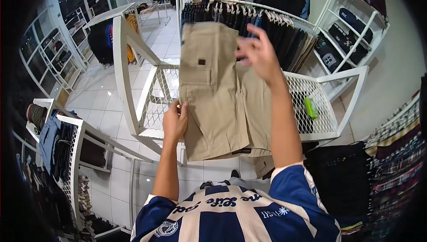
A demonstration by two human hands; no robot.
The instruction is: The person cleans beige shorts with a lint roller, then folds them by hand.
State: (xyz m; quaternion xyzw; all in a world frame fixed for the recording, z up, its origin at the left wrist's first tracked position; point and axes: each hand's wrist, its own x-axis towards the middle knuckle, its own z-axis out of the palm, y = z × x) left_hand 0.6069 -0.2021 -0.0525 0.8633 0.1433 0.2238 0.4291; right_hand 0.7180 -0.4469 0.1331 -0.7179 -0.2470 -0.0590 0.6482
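Note:
Khaki cargo shorts (pixel 213 104) hang over the white wire-mesh rack in front of me, their leg hems toward me. A flap pocket with a small dark patch shows on the left leg. My left hand (pixel 175 121) grips the left side edge of the shorts, thumb on top and fingers behind the cloth. Raised beside the upper right part of the shorts, my right hand (pixel 260 55) has its fingers apart and slightly blurred, and nothing shows in it. My right forearm crosses over the right leg of the shorts.
The white mesh rack (pixel 307 124) has raised frame sides; a bright green packet (pixel 311 108) lies on its right part. Behind it, trousers (pixel 280 37) hang from a rail. Folded jeans (pixel 58 146) sit on a stand at left, and plaid shirts (pixel 396 162) hang at right.

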